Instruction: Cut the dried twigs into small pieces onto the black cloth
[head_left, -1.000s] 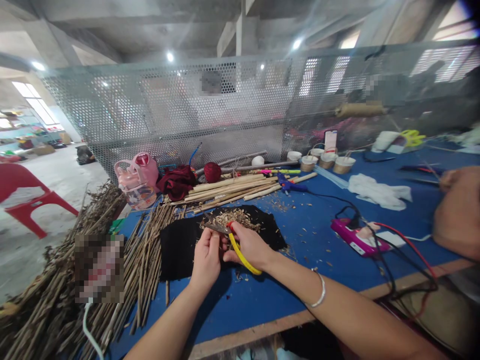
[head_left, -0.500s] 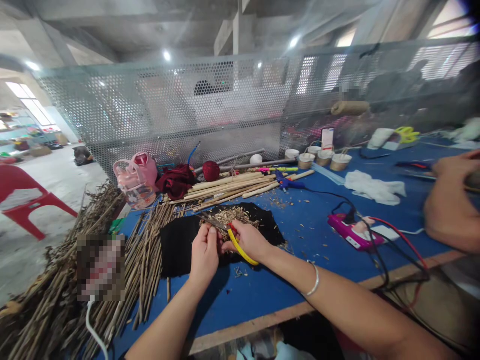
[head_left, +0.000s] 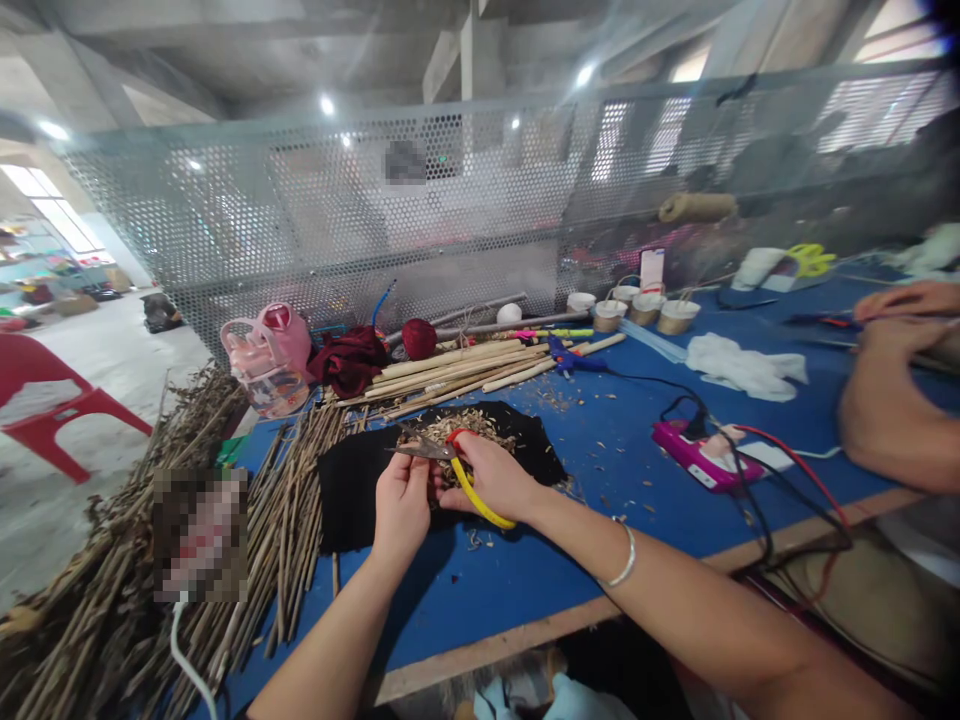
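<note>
My right hand (head_left: pixel 491 473) is closed around the yellow-handled scissors (head_left: pixel 480 505), whose dark blades point left over the fingertips of my left hand (head_left: pixel 403 500). The left thumb and fingers are pinched together just below the blades. What they hold, if anything, is too small and hidden to make out. Both hands are above a black cloth (head_left: pixel 346 505), on which lies a heap of short cut stem pieces (head_left: pixel 491 425). Left of the cloth, a bundle of thin dry stalks (head_left: pixel 289 530) lies on the blue table (head_left: pixel 555 590).
Pale sticks (head_left: pixel 450 372) lie behind the cloth, near a blue glue gun (head_left: pixel 570 358). A pink bottle (head_left: pixel 274 365) stands at the back left. At right are a magenta power strip (head_left: pixel 701 458) with cables, white gloves (head_left: pixel 742 365) and another person's arm (head_left: pixel 892 410).
The scissor blades have swung from slanting up and left to nearly level above my left fingertips. My hands have otherwise stayed close together, and the view has shifted slightly.
</note>
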